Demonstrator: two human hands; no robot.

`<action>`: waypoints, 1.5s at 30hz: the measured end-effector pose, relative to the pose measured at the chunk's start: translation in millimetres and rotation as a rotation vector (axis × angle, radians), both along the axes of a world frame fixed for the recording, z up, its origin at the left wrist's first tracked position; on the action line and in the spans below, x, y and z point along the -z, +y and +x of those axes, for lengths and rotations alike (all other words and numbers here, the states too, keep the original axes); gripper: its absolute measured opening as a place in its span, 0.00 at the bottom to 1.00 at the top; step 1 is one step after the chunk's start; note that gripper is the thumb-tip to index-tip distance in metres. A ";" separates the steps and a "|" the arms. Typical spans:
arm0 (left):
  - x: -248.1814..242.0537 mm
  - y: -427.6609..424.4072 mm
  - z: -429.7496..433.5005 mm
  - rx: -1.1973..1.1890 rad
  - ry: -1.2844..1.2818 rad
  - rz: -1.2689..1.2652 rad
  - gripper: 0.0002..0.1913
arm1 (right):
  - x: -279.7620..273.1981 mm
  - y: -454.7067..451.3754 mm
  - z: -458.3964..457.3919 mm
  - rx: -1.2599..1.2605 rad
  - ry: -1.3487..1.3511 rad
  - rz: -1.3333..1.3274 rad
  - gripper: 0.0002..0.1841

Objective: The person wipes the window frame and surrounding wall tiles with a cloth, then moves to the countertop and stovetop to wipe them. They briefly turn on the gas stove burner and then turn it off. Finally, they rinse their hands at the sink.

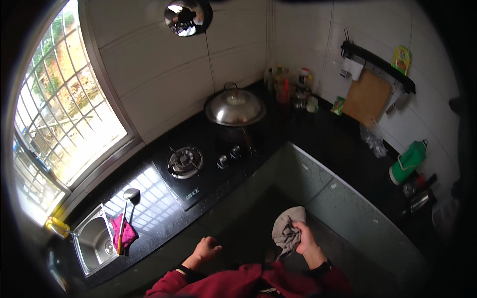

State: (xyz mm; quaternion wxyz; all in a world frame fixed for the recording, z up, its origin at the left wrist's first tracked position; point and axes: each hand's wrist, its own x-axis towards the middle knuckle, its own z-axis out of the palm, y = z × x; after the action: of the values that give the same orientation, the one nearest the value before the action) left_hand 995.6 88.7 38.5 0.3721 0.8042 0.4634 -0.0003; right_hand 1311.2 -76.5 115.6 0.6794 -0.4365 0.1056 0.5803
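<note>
In my right hand (306, 238) is a bunched grey-brown cloth (287, 228), gripped near its side and held in front of my body. My left hand (205, 249) hangs in the air short of the counter's front edge, fingers loosely curled, with nothing visible in it. Ahead of both hands runs the black countertop (164, 227). A gas hob (179, 193) is set into it, its left burner (185, 162) bare. On the right burner sits a wok covered by a domed metal lid (235, 106).
A steel sink (93, 246) lies left, beside a magenta cloth (126, 232) and a spatula (124, 219) resting across it. Condiment bottles (284, 91) crowd the corner. A wooden cutting board (367, 97) and cleaver (397, 102) hang from a rack (376, 66). A green thermos (409, 161) stands right.
</note>
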 end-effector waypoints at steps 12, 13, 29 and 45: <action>-0.9 -16.3 -12.8 -0.039 -0.078 -0.037 0.24 | -17.9 14.6 -33.3 -0.196 -0.032 0.110 0.14; -1.7 -22.2 -11.1 -0.053 -0.065 -0.071 0.24 | -19.1 15.7 -30.5 -0.208 -0.048 0.124 0.14; -20.9 -94.1 49.4 -0.174 -0.037 -0.087 0.25 | 20.5 -16.0 51.9 -0.248 -0.059 0.073 0.16; -16.4 -133.0 65.9 -0.248 -0.006 -0.129 0.23 | -9.2 -21.0 100.1 -0.304 0.111 0.365 0.21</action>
State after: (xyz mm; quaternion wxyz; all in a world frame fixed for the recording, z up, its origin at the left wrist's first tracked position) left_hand 1061.5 -44.3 54.9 0.4213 0.7151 0.5574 0.0184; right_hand 1411.3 -97.5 124.9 0.6452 -0.2847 -0.0309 0.7083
